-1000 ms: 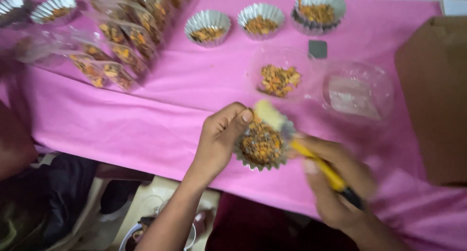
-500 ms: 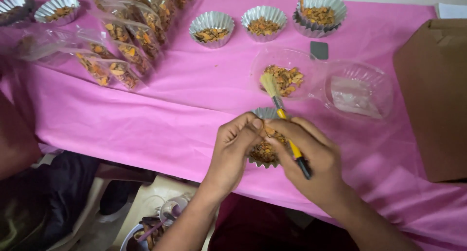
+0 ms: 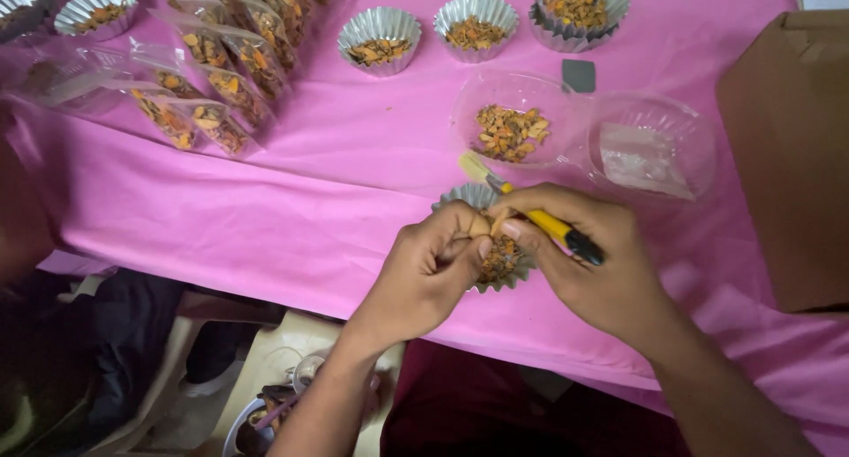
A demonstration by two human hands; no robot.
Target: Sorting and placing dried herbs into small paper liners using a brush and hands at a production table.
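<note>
Foil cup (image 3: 482, 245) pinched between both hands (image 3: 517, 253).

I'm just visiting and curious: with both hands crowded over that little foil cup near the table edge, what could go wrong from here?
The foil cup sits close to the edge of the pink tablecloth; a nudge from the left hand might tip its orange-brown pieces to the floor. The right hand also holds a yellow-handled brush, whose bristle end points toward the clear bowl and could knock it. Pinched pieces may slip between the fingertips.

Pink-clothed table (image 3: 265, 200) carries foil cups (image 3: 380, 39), clear bowls (image 3: 517, 116), sachets (image 3: 203, 85).
</note>
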